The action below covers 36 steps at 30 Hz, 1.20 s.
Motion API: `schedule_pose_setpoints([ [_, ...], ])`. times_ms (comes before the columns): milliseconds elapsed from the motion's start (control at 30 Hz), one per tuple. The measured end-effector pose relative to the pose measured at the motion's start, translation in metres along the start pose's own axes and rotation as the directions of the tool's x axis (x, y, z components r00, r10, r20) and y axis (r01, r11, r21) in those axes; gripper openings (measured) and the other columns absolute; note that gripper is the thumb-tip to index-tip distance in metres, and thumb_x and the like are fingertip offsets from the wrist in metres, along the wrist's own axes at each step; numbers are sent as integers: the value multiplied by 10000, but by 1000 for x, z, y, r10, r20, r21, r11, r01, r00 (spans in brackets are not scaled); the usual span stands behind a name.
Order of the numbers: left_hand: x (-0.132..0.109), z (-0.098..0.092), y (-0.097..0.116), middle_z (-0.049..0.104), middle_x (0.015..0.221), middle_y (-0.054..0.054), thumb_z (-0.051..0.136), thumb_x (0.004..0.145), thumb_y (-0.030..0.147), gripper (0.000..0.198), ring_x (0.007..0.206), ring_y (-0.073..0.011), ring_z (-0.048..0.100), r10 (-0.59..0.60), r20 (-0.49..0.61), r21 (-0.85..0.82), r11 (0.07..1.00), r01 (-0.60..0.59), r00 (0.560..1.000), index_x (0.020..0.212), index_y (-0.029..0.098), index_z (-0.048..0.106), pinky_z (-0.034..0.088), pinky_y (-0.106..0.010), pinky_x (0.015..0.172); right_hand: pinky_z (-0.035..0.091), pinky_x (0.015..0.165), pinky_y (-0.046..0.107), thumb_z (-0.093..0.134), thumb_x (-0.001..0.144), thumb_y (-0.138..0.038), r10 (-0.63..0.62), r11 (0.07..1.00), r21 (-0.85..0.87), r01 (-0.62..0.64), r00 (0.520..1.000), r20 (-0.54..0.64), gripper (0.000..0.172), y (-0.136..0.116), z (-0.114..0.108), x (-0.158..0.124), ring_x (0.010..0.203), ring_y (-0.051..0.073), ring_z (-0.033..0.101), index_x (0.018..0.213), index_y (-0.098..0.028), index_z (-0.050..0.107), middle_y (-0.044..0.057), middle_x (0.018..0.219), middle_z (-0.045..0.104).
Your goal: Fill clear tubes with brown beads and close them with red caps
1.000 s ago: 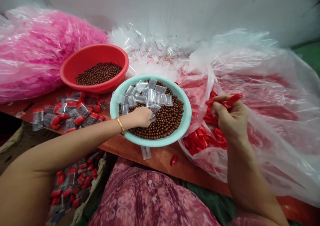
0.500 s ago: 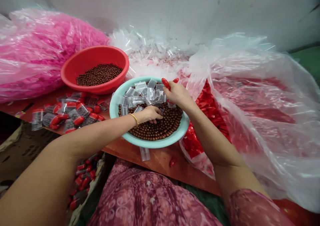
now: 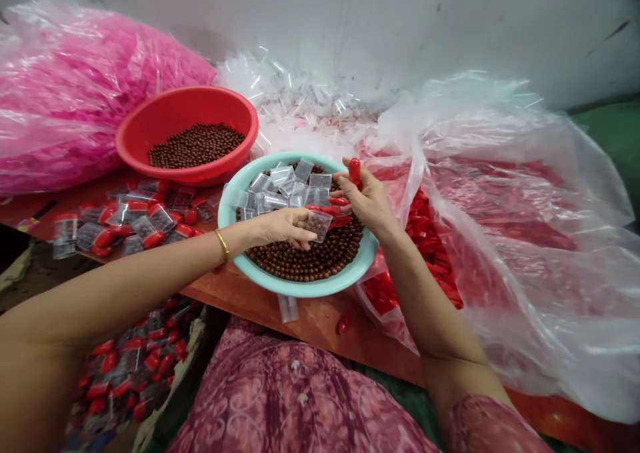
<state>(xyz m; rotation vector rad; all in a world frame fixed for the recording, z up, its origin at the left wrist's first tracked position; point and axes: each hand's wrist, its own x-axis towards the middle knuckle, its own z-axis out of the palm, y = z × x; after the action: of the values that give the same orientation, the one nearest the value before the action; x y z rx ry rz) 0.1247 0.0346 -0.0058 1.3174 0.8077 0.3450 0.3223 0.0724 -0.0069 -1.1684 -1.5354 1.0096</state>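
Over the light-blue basin (image 3: pixel 305 288), my left hand (image 3: pixel 280 228) pinches a small clear plastic box (image 3: pixel 320 226) that appears to have brown balls inside. My right hand (image 3: pixel 373 203) is closed around several red plastic caps (image 3: pixel 355 168), one sticking up by the thumb and others between the fingers. Some of these caps are close to the right end of the box; whether one touches it I cannot tell. Glossy brown balls (image 3: pixel 305 264) fill the basin below both hands, with several clear boxes (image 3: pixel 285 185) lying on them at the back.
A red basin (image 3: pixel 130 147) with more balls stands behind left. Red-capped boxes (image 3: pixel 145 225) are piled beside it, and others lie in a carton (image 3: pixel 170 399) below. Red caps fill a clear bag (image 3: pixel 520 239) at right. A pink bag (image 3: pixel 100 93) sits far left.
My left hand has risen from among the balls and now holds the clear box. My right hand has moved slightly right and down with its red caps, closer to the box.
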Motion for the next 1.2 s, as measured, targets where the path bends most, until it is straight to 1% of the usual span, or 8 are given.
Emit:
schedule_pose_setpoints([
  [133,-7,-2,-2,620,639,3,630,693,256,143,500,-75,518,-205,-21,291,935,203,978,732,119,617,410,-194,510,555,580,265,627,774,-491,-38,998,40,41,997,-65,384,7,4,-9,636,119,645,1041,-218,592,26,908,658],
  [267,-2,7,2,567,497,9,581,695,209,153,416,-77,457,-411,-116,424,803,419,904,568,125,589,380,-195,448,531,538,270,615,783,-492,-20,998,60,28,992,-121,321,11,7,-14,512,101,582,953,-222,585,-17,723,617],
  [467,36,32,6,500,414,30,596,657,99,60,430,-105,504,-404,-254,396,786,475,879,602,119,582,450,-222,500,502,518,280,600,793,-467,-88,996,-28,85,989,-116,285,8,9,-14,533,124,576,917,-210,598,-7,693,595],
  [567,44,33,1,517,473,40,579,689,95,57,474,-94,520,-319,-243,331,860,388,916,734,120,604,447,-201,519,519,583,293,603,791,-468,-140,989,-59,133,982,-127,278,4,8,-17,604,131,584,895,-210,604,10,763,613],
  [700,32,17,-4,607,700,22,612,700,155,182,558,-78,541,-102,-165,133,983,125,981,881,139,601,433,-201,553,431,461,247,546,811,-543,-114,993,23,118,982,-150,344,1,4,-21,517,100,486,938,-227,601,-16,689,542],
  [867,5,2,-1,611,795,13,651,674,145,177,724,-91,553,202,-195,114,977,-182,960,836,130,580,438,-236,720,291,381,235,450,837,-586,-45,990,131,58,994,-96,387,3,1,-22,399,74,353,891,-232,599,-51,571,441],
  [1067,-24,11,-4,645,981,-47,678,716,206,336,880,-135,603,203,-198,-164,958,-236,959,1023,133,563,453,-288,817,325,408,229,594,763,-491,-29,991,125,35,999,-44,267,-4,7,-25,403,73,393,791,-227,569,-58,563,525],
  [1200,-37,16,-8,656,930,-55,703,725,308,397,795,-123,602,167,-217,-293,929,-227,962,1050,123,570,461,-254,727,333,366,214,576,745,-491,132,931,329,-157,987,96,292,-18,12,-37,362,63,370,731,-199,568,-73,484,448],
])
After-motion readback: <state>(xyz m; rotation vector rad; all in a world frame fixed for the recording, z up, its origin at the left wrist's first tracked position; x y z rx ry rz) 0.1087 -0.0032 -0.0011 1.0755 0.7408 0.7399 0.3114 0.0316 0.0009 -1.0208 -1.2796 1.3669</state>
